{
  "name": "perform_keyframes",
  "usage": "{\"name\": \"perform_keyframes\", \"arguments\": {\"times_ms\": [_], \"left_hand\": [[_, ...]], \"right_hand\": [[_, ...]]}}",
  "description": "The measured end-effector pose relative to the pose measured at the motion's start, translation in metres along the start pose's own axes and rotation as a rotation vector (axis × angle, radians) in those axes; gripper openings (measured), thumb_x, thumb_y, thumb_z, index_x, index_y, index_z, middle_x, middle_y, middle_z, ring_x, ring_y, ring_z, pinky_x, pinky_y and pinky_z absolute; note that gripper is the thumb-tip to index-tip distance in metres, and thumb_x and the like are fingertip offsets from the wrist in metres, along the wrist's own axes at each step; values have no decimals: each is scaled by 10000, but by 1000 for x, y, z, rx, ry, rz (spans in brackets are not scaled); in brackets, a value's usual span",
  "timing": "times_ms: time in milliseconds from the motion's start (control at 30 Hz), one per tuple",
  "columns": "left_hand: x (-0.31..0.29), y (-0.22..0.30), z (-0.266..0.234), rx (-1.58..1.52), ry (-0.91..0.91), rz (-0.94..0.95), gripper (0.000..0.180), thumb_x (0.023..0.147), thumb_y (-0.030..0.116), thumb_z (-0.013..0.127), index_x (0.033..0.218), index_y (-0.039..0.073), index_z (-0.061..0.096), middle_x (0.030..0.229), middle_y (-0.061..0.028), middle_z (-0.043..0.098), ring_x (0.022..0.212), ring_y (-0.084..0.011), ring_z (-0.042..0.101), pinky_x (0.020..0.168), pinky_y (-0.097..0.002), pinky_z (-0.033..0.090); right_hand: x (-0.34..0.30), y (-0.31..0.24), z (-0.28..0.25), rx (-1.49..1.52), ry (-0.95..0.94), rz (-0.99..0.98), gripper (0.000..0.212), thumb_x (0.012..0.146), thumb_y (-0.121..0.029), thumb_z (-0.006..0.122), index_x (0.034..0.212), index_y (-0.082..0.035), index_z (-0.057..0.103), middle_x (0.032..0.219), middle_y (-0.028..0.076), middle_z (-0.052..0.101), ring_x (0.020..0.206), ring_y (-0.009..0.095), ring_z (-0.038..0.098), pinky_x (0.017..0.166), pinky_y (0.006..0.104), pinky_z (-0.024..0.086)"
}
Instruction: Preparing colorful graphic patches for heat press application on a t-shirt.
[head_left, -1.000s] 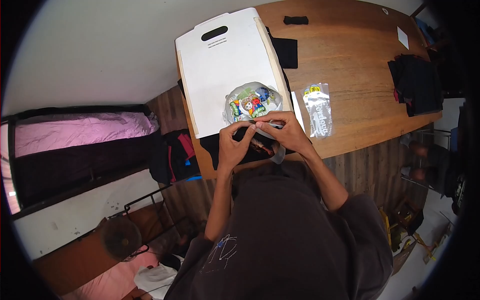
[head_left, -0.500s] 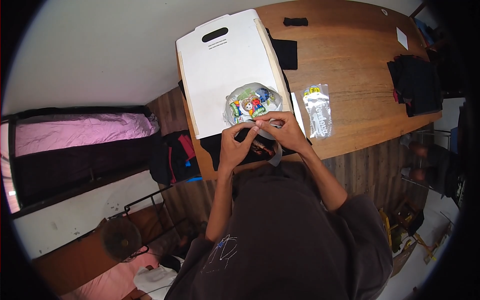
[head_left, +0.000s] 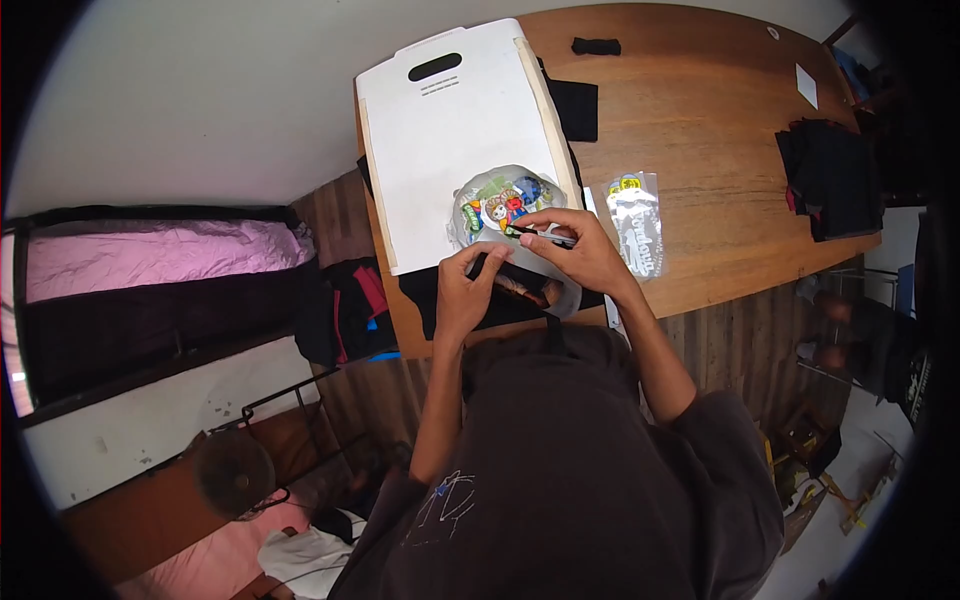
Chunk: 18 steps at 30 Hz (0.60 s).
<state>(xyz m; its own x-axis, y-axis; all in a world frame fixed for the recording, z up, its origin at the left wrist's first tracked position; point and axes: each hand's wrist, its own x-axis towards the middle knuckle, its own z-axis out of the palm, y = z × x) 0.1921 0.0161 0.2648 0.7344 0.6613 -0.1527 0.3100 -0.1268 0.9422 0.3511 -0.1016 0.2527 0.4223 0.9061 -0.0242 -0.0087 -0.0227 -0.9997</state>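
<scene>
My right hand [head_left: 585, 258] gripped a slim dark tool [head_left: 550, 238] over cartoon-printed film [head_left: 516, 183] lying on the white board's [head_left: 440, 150] near end; my left hand [head_left: 464, 300] curled beside it, its grasp unclear.

Film [head_left: 500, 207] (colourful cartoon print); 1 slim tool [head_left: 562, 240] slanted above.

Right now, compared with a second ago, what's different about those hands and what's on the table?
The hands have parted: the right hand shifted slightly right, its fingertips further up over the printed film. A slim dark tool shows plainly in it; whether it was held before is unclear. The left hand stayed near the film's lower edge. The white board and clear sheet stayed put.
</scene>
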Motion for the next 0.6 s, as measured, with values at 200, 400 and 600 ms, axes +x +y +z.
{"name": "perform_keyframes", "arguments": {"times_ms": [200, 400, 600], "left_hand": [[-1, 7, 3, -3, -22, 49, 188, 955, 159, 641, 962, -16, 711, 832, -97, 722, 786, -128, 652, 732, -282, 495], [-3, -3, 3, 113, 25, 169, 161, 905, 142, 687, 938, -14, 704, 839, -141, 712, 750, -253, 666, 720, -339, 477], [-2, -4, 0, 143, -2, 161, 152, 885, 129, 703, 910, -21, 704, 820, -149, 702, 732, -260, 663, 705, -342, 468]], "right_hand": [[-4, -3, 2, 94, -91, 119, 267, 911, -125, 706, 1132, 25, 694, 1021, 101, 714, 912, 104, 647, 803, 248, 535], [-5, -3, 7, 185, -65, 108, 260, 912, -120, 704, 1129, 24, 701, 1032, 112, 716, 935, 112, 650, 838, 256, 539], [-8, 1, 12, 232, -56, 105, 281, 904, -178, 722, 1139, -24, 712, 1044, 129, 720, 959, 136, 652, 879, 293, 521]]}}
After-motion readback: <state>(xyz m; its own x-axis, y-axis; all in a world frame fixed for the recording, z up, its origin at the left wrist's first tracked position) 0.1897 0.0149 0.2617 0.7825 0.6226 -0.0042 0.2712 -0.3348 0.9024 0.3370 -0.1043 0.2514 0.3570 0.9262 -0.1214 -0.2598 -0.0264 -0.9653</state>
